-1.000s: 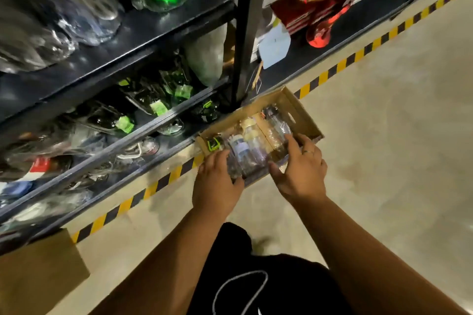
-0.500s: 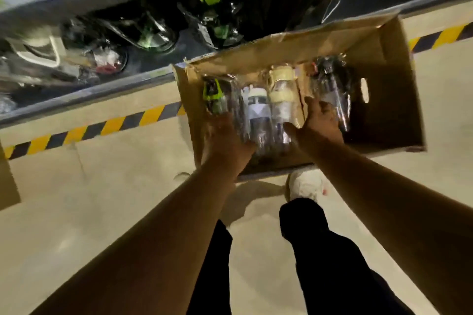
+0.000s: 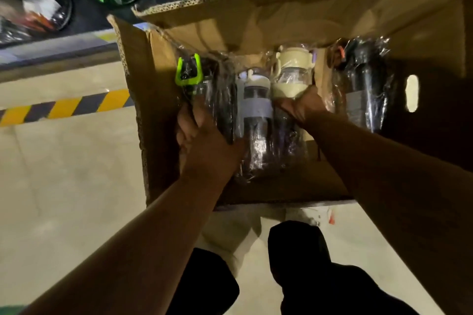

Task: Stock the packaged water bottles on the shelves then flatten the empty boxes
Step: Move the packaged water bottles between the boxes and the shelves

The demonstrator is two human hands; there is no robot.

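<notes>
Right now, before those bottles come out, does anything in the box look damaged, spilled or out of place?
Nothing spilled. Only the far flap of the cardboard box looks ragged and creased near its left corner. The left hand grips the green-lidded bottle, the right hand the cream-lidded bottle.

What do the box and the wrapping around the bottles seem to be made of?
Box: corrugated cardboard, matte brown; fluting shows along its cut edge. Wrapping: probably thin clear plastic film, glossy; it crinkles and glints over the bottles.
</notes>
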